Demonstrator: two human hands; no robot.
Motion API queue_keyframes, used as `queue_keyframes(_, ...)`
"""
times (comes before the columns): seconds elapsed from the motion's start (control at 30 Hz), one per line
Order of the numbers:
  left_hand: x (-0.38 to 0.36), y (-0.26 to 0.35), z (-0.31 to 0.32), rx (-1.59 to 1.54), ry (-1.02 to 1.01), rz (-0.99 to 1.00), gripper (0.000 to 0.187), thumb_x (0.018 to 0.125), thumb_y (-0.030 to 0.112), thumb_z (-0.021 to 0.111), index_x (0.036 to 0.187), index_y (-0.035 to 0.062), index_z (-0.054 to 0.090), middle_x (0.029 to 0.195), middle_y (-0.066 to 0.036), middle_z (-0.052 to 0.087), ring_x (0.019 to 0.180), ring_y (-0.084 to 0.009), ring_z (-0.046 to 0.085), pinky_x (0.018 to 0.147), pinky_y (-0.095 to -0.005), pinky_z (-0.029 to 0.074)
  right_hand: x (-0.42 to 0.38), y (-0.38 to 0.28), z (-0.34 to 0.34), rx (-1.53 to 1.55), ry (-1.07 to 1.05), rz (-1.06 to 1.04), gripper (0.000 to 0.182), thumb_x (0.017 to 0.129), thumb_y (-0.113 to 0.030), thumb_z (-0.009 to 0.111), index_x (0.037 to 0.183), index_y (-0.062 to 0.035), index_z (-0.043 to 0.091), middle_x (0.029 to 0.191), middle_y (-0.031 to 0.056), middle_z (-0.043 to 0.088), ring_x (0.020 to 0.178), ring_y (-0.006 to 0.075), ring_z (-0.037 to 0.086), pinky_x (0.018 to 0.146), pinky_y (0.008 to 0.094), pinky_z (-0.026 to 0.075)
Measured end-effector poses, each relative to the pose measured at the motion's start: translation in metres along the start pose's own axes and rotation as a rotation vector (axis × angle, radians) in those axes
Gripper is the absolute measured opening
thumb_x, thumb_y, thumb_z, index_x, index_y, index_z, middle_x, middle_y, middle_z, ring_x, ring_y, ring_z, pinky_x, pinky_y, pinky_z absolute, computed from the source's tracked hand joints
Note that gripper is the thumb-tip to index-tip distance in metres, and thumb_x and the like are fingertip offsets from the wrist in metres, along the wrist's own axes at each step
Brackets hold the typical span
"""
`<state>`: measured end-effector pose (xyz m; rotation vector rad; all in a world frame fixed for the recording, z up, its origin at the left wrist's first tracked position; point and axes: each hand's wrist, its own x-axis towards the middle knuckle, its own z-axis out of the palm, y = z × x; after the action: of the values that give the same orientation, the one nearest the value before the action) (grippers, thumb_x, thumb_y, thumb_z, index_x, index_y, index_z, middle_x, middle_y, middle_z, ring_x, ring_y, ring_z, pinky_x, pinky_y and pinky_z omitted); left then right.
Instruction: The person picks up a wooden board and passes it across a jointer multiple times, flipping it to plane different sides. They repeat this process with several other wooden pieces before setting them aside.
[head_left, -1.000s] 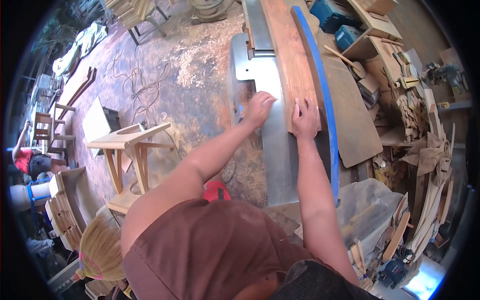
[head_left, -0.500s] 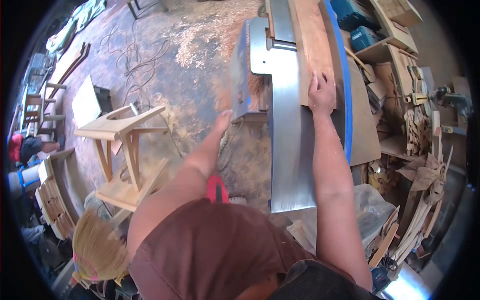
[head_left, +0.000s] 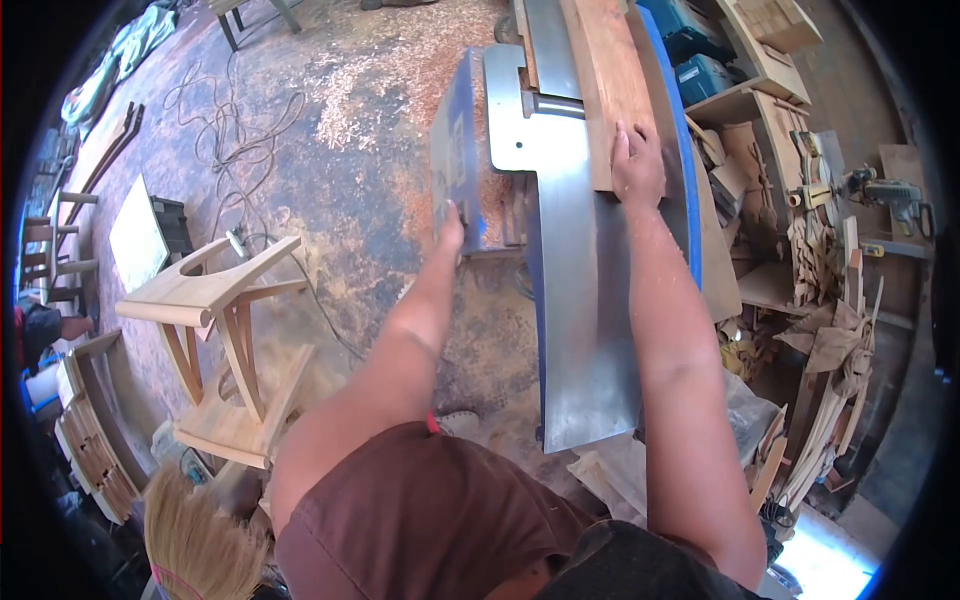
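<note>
Pale wood shavings [head_left: 365,95] litter the stained floor beside a long, silvery metal worktop [head_left: 580,320], where the right hand [head_left: 642,175] grips a thick reddish-brown board's [head_left: 606,85] near end, apparently steadying it flat, while the left hand [head_left: 452,232] reaches a blue side panel [head_left: 452,145], grasp unclear.

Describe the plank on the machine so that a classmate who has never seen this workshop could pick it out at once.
Find the long metal machine bed, then the blue-edged fence along its right side. Beside that fence lies a thick orange-brown plank. Unlike the narrow wooden strip to its left, it has the right hand at its near end.
</note>
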<state>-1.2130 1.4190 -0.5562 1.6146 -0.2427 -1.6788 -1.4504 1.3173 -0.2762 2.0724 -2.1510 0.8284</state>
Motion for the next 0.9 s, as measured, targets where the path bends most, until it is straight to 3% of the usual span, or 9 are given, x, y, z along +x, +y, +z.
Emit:
queue_keyframes(0.4, 0.017, -0.011, -0.016, 0.022, 0.001, 0.049, 0.083, 0.097, 0.068, 0.027, 0.137, 0.0000, 0.052, 0.143, -0.017, 0.049, 0.128, -0.0239, 0.047, 0.109, -0.0354, 0.031, 0.054, -0.006, 0.031, -0.006, 0.010, -0.010, 0.034, 0.096, -0.039, 0.053, 0.112, -0.0154, 0.072, 0.130, 0.0100, 0.058, 0.118, 0.0304, 0.056, 0.098, 0.0404, 0.045)
queue_keyframes(0.47, 0.021, -0.012, -0.022, 0.045, -0.160, 0.011, 0.089, 0.097, 0.070, 0.020, 0.150, -0.0007, 0.029, 0.158, -0.013, 0.028, 0.146, -0.0252, 0.026, 0.116, -0.0473, 0.025, 0.061, -0.004, 0.035, -0.016, 0.007, -0.009, 0.036, 0.096, -0.040, 0.052, 0.112, -0.0147, 0.072, 0.131, 0.0100, 0.058, 0.118, 0.0302, 0.056, 0.098, 0.0405, 0.045)
queue_keyframes(0.67, 0.013, -0.012, -0.021, -0.027, -0.191, 0.009, 0.092, 0.096, 0.072, 0.018, 0.153, -0.0004, 0.022, 0.161, -0.012, 0.021, 0.149, -0.0277, 0.017, 0.118, -0.0478, 0.019, 0.080, -0.004, 0.045, -0.006, 0.003, -0.033, 0.038, 0.096, -0.041, 0.051, 0.112, -0.0132, 0.072, 0.132, 0.0102, 0.058, 0.119, 0.0308, 0.056, 0.099, 0.0410, 0.045)
queue_keyframes(0.9, 0.005, -0.005, -0.022, -0.048, -0.192, 0.002, 0.091, 0.096, 0.070, 0.017, 0.152, -0.0010, 0.022, 0.161, -0.014, 0.019, 0.149, -0.0311, 0.016, 0.118, -0.0492, 0.017, 0.093, -0.010, 0.049, -0.020, -0.005, -0.027, 0.039, 0.097, -0.042, 0.050, 0.112, -0.0128, 0.072, 0.132, 0.0109, 0.057, 0.120, 0.0314, 0.056, 0.099, 0.0411, 0.045)
